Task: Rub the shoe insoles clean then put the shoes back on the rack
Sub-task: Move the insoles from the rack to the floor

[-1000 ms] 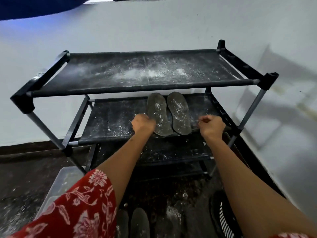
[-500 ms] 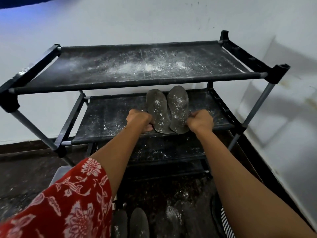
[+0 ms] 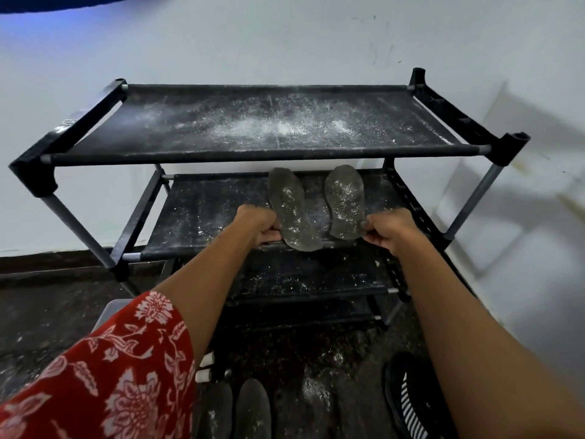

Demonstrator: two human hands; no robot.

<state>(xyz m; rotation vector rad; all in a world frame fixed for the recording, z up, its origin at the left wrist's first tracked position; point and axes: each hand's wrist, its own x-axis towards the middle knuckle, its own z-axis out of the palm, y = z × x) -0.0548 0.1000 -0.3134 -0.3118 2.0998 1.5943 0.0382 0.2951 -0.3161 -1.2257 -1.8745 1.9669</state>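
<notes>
Two grey insoles dusted with white powder lie on the second shelf of the black shoe rack (image 3: 449,150). My left hand (image 3: 259,224) grips the heel end of the left insole (image 3: 291,210). The right insole (image 3: 345,201) is pinched at its heel edge by my right hand (image 3: 389,231). The insoles are spread apart, toes pointing toward the wall. A pair of dark shoes (image 3: 240,410) stands on the floor below, near my left sleeve.
The rack's top shelf (image 3: 272,128) is covered in white powder. A black basket with white stripes (image 3: 408,400) sits on the floor at lower right. A clear plastic container (image 3: 109,312) is partly hidden behind my red patterned sleeve. A white wall stands behind and right.
My right hand moved in from the rack's right side and took hold of the right insole. The two insoles, which lay side by side, are now spread apart.
</notes>
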